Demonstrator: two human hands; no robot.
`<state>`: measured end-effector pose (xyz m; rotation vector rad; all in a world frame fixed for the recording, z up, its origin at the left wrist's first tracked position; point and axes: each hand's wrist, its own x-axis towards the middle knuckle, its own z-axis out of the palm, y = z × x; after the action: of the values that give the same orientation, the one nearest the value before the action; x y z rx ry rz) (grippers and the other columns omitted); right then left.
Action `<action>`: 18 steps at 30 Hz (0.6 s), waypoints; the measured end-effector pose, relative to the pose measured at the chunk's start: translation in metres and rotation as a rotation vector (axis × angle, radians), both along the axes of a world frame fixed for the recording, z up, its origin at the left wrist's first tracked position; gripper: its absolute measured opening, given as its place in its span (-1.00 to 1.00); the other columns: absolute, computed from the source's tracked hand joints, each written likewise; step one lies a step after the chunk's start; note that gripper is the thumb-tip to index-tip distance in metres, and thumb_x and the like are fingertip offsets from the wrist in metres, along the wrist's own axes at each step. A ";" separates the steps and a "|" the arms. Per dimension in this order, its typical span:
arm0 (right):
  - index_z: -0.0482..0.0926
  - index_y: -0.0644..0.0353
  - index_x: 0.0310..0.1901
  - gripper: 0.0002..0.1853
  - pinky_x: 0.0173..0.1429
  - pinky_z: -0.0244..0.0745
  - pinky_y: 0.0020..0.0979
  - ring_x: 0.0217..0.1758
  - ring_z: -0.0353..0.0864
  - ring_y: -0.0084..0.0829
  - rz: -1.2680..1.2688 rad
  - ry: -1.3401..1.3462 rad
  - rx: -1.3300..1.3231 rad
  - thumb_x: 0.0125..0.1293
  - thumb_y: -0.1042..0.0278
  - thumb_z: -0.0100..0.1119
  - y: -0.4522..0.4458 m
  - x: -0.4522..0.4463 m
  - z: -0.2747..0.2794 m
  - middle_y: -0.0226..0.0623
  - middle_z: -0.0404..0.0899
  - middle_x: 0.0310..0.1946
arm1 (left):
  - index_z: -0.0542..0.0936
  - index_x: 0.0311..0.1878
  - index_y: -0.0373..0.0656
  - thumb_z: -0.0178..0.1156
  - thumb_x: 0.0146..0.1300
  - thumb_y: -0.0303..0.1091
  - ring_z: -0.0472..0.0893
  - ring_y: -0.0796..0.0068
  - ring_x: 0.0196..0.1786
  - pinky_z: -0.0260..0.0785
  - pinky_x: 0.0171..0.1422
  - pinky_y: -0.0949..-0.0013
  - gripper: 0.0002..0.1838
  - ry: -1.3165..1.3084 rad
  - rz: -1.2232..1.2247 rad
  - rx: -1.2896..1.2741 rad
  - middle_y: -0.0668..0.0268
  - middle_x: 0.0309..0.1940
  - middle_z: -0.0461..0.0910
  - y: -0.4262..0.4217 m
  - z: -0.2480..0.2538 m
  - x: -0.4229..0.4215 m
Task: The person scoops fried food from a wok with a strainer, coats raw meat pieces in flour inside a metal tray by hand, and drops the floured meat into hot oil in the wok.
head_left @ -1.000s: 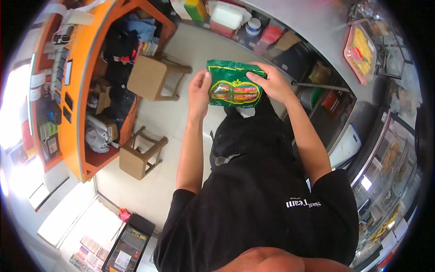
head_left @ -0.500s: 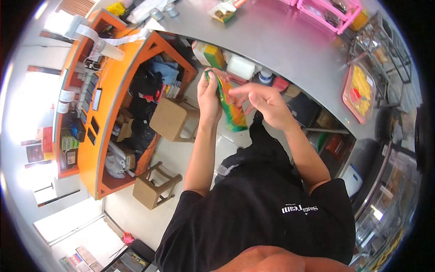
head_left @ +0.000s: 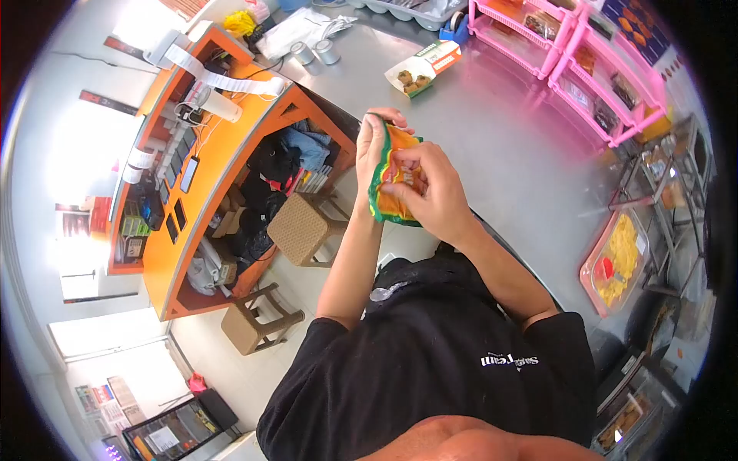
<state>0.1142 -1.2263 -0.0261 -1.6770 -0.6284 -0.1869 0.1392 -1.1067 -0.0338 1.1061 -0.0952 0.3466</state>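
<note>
A shiny green, orange and yellow packet [head_left: 393, 201] is held up in front of my chest, near the edge of the steel counter. My left hand [head_left: 372, 154] grips it along its left side, thumb and fingers closed round the upper part. On the packet's face, the thumb and fingers of my right hand [head_left: 440, 192] are curled in a pinch against the wrapper. Whether the packet is open, and what it contains, cannot be seen. Beyond my hands, a small green and white carton [head_left: 440, 61] with brown food pieces lies on the counter.
The steel counter [head_left: 492, 131] carries two metal tins [head_left: 315, 52], pink racks [head_left: 565, 84] and a clear tray of yellow food [head_left: 615, 261]. At left stands an orange desk [head_left: 181, 250] with phones and a paper roll. Two woven-pattern stools [head_left: 300, 229] are on the floor.
The packet has moved up and turned its face more toward me. My right hand, loosely spread before, has closed in on the wrapper. The view has shifted, showing more of the counter.
</note>
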 end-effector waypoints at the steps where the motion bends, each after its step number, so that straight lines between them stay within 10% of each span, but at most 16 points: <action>1: 0.50 0.29 -0.24 -0.82 -0.16 0.42 -0.50 -0.30 0.50 -0.50 -0.002 0.050 0.037 0.14 0.52 0.31 0.000 0.009 -0.006 -0.28 0.53 -0.29 | 0.46 -0.13 -0.13 -0.18 0.51 -0.04 0.44 0.62 -0.26 0.40 -0.03 0.48 -0.64 0.060 0.033 0.008 0.40 -0.26 0.38 -0.003 0.002 0.008; 5: 0.53 0.32 -0.32 -0.98 -0.26 0.37 -0.57 -0.39 0.44 -0.65 -0.011 0.209 0.335 0.26 0.58 0.15 -0.004 0.048 -0.017 -0.43 0.53 -0.47 | 0.40 0.07 -0.12 0.06 0.42 -0.23 0.35 0.65 -0.20 0.27 -0.12 0.51 -0.74 0.132 0.281 0.009 0.43 -0.23 0.30 -0.022 0.013 0.023; 7: 0.56 0.32 -0.28 -0.93 -0.34 0.34 -0.57 -0.45 0.39 -0.73 0.001 0.362 0.504 0.32 0.51 0.13 -0.015 0.063 -0.020 -0.48 0.52 -0.50 | 0.46 -0.01 -0.14 0.25 0.26 -0.29 0.39 0.54 -0.19 0.28 -0.10 0.42 -0.70 0.077 0.620 0.465 0.38 -0.23 0.37 -0.005 -0.011 0.030; 10: 0.60 0.34 -0.25 -0.90 -0.27 0.36 -0.58 -0.36 0.46 -0.71 -0.042 0.247 0.280 0.33 0.53 0.10 -0.033 0.078 -0.023 -0.47 0.55 -0.45 | 0.53 -0.13 -0.17 0.34 0.10 -0.36 0.44 0.41 -0.17 0.30 -0.08 0.34 -0.71 -0.052 0.296 0.764 0.29 -0.24 0.45 -0.011 0.001 0.016; 13: 0.60 0.36 -0.27 -0.92 -0.25 0.38 -0.59 -0.37 0.46 -0.67 -0.085 0.100 0.226 0.30 0.56 0.12 -0.036 0.083 -0.019 -0.44 0.55 -0.44 | 0.54 -0.12 -0.19 0.30 -0.03 -0.62 0.49 0.47 -0.13 0.36 -0.11 0.39 -0.65 -0.166 0.465 1.045 0.26 -0.19 0.52 -0.013 0.011 0.022; 18: 0.51 0.35 -0.33 -0.96 -0.26 0.41 -0.55 -0.40 0.44 -0.63 -0.045 0.136 0.182 0.28 0.57 0.14 -0.044 0.109 -0.024 -0.35 0.49 -0.50 | 0.51 -0.11 -0.19 0.25 0.00 -0.69 0.49 0.52 -0.24 0.38 -0.09 0.44 -0.65 -0.011 0.109 0.669 0.33 -0.26 0.50 -0.012 0.009 0.049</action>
<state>0.2229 -1.2702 -0.0498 -1.5153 -0.4579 -0.1561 0.1883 -1.1184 -0.0249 1.7755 -0.1679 0.4320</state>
